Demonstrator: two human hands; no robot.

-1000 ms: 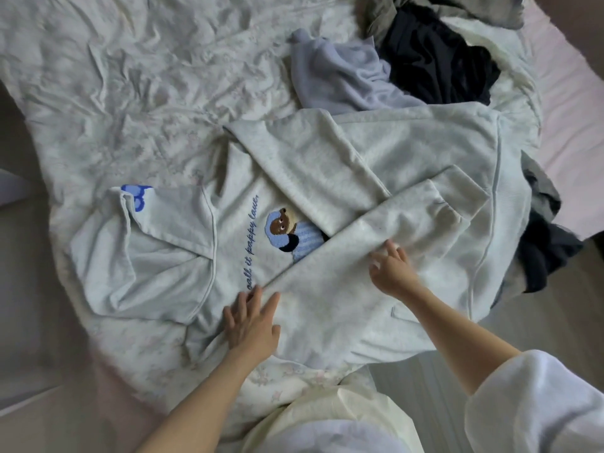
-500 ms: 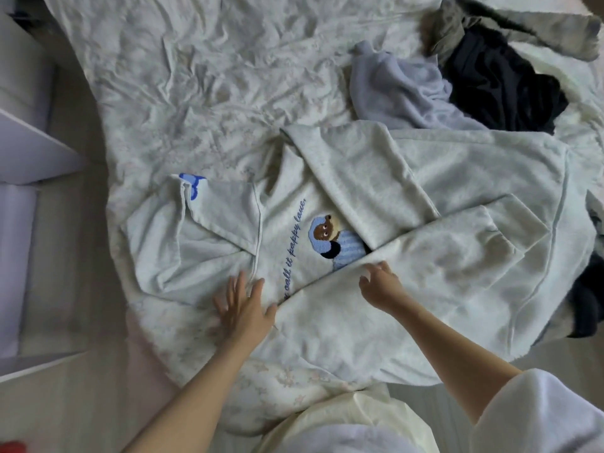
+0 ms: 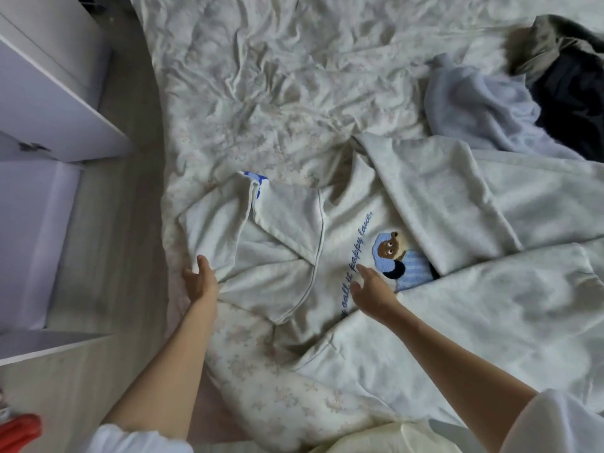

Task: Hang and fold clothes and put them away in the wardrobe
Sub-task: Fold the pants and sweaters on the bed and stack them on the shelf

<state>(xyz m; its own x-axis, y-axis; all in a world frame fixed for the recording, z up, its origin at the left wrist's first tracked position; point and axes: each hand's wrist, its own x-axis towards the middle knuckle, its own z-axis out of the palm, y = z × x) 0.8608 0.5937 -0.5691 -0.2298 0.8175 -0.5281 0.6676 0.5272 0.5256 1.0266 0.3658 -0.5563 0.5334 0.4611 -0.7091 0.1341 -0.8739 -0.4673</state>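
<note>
A pale grey hooded sweatshirt [image 3: 457, 223] with blue script and a bear patch [image 3: 397, 259] lies spread on the bed, both sleeves folded across its chest. Its hood [image 3: 261, 237] lies flat toward the left. My left hand [image 3: 200, 282] is at the hood's near left edge, thumb on top of the cloth and fingers hidden under it. My right hand [image 3: 369, 289] rests on the chest over the blue lettering, fingers loosely extended.
The bed [image 3: 261, 76] has a crumpled floral sheet. A lavender garment [image 3: 483, 109], a black one [image 3: 575, 103] and an olive one [image 3: 549, 37] are piled at the back right. White wardrobe panels [image 3: 49, 109] stand at the left across a strip of wooden floor [image 3: 108, 256].
Both hands have moved left along the sweatshirt: the left from the body's lower edge to the hood's edge, the right from the folded sleeve onto the lettering. The view has swung left.
</note>
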